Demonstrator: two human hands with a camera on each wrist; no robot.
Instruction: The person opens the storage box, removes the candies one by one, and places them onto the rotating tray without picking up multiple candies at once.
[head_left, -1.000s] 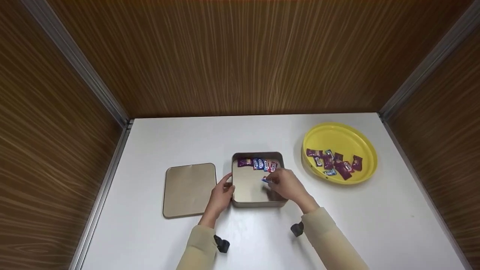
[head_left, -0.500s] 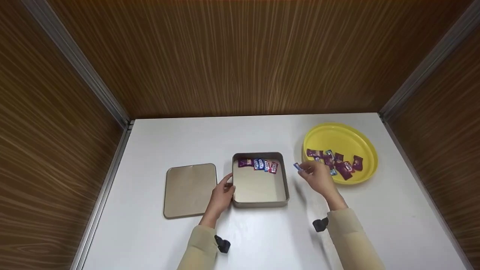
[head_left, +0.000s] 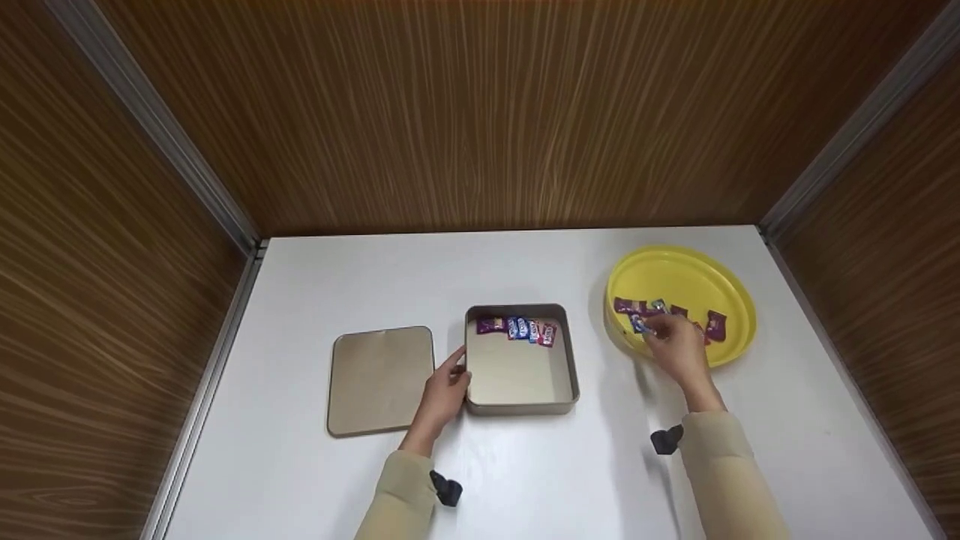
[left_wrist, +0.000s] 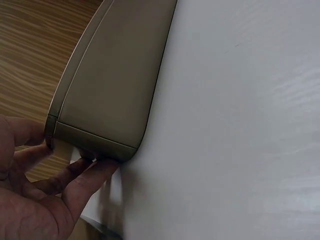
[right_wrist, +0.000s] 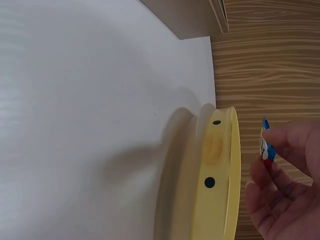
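Clearly between right fingertips (right_wrist: 282, 136), candy (right_wrist: 264, 148).

We could pass a hand along the desk's (head_left: 525, 271) back edge, up to the wooden wall (head_left: 480, 112), and down the gap between the metal box (head_left: 521, 409) and yellow tray (head_left: 664, 274). The box's front half lies open from above; wrapped sweets (head_left: 522, 328) line its back edge. Beside its left edge, the left hand (head_left: 444, 391) and lid (head_left: 380, 381) block us; over the tray's front edge, the right hand (head_left: 681, 351) does.
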